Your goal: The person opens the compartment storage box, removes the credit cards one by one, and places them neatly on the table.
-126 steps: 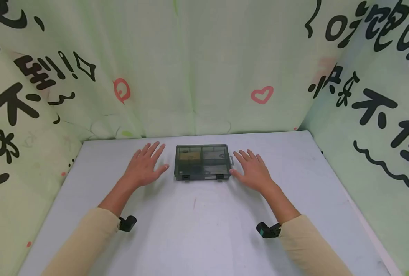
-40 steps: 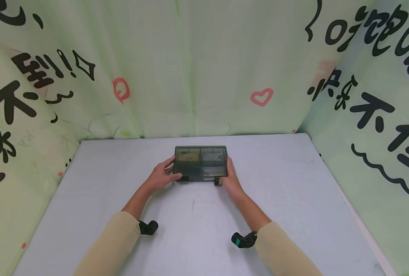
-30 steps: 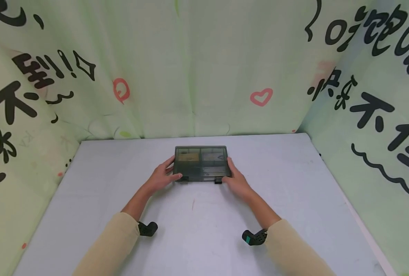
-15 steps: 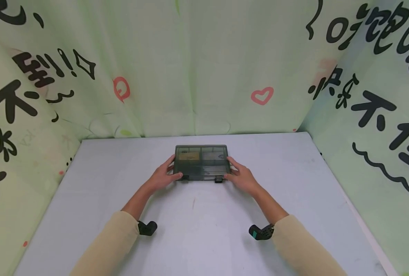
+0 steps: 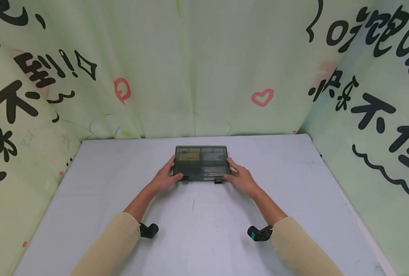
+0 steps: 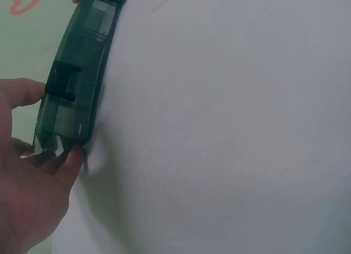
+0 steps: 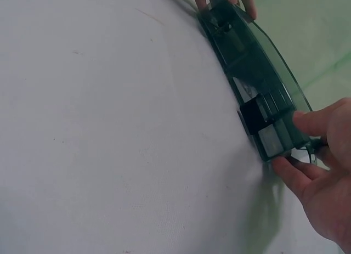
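Note:
A dark translucent compartment box (image 5: 202, 163) sits near the back middle of the white table. My left hand (image 5: 164, 177) grips its left end; in the left wrist view the thumb (image 6: 24, 93) touches the front by the left latch (image 6: 64, 81), other fingers at the end and low side. At the right end, my right hand (image 5: 240, 178) holds the box, thumb on the front corner and fingers along the side. The right latch (image 7: 254, 116) sticks out and hangs down at the front. Through the lid I see a tan piece (image 5: 188, 156) in one compartment.
The white tabletop (image 5: 194, 230) surrounds the box. Pale green cloth (image 5: 218, 69) with black writing and red drawings hangs behind and on both sides. Each wrist wears a small black camera, such as the left one (image 5: 149, 230).
Both hands, earlier spread open beside the box, now hold its ends. The right latch has swung down. My right thumb has since moved from that latch to the right corner.

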Demonstrator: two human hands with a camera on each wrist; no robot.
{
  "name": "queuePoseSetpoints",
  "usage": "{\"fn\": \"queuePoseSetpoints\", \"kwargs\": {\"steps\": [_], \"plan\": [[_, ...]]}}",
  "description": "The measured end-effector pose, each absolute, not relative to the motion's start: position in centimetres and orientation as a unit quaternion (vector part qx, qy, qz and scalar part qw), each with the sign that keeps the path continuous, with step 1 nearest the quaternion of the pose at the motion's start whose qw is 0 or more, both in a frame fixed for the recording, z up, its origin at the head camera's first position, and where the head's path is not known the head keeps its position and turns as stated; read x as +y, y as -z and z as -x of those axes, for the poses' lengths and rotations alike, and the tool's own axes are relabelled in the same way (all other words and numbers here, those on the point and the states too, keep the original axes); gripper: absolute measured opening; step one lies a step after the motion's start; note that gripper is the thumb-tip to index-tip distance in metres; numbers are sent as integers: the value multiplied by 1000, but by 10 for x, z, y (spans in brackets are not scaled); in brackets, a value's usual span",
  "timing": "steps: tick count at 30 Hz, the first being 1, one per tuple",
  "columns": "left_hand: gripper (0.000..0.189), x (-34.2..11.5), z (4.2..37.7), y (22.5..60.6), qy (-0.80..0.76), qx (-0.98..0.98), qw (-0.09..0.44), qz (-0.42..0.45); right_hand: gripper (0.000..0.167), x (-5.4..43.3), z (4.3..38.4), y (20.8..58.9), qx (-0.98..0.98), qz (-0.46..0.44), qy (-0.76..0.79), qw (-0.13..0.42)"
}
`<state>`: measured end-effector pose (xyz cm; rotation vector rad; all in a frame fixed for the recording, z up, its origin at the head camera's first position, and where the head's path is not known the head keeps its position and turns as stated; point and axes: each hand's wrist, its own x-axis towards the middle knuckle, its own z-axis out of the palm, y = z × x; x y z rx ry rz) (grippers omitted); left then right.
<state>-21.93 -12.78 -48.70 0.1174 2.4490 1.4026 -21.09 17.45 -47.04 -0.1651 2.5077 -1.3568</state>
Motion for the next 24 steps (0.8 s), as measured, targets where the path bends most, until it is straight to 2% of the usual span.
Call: {"fn": "queuePoseSetpoints", "kwargs": {"steps": [10,24], "plan": [[83,-117,216,486,-523,839,150,-27,71,173,212,471,867,51,474,145],[89,-101,213,490,-574,806,140,42,70,171,211,469,869,46,471,148]]}}
